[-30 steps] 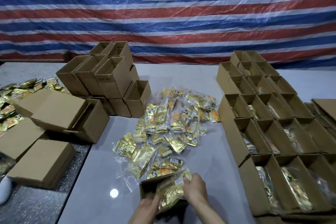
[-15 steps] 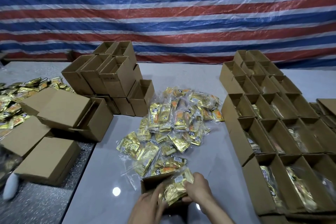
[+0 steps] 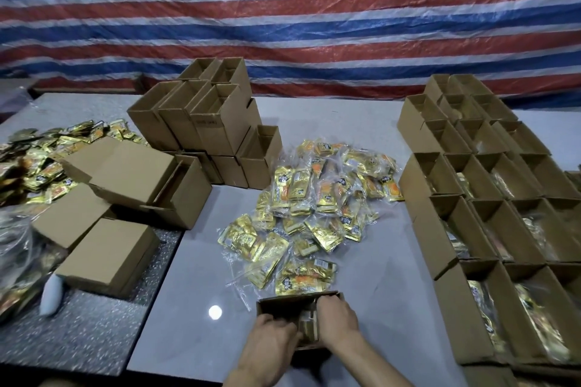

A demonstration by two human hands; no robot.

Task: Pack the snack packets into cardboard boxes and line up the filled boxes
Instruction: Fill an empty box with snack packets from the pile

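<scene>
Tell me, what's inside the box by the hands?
Gold snack packets sit inside the cardboard box. The left hand and right hand cover the rest, so how many there are and the bottom cannot be seen.

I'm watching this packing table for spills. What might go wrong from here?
The left hand and right hand both reach into one small box, so its thin walls may bulge or tear. Loose packets lie close behind its far side; moving the box might drag them. The stacked empty boxes beside that pile might topple onto it if bumped.
</scene>
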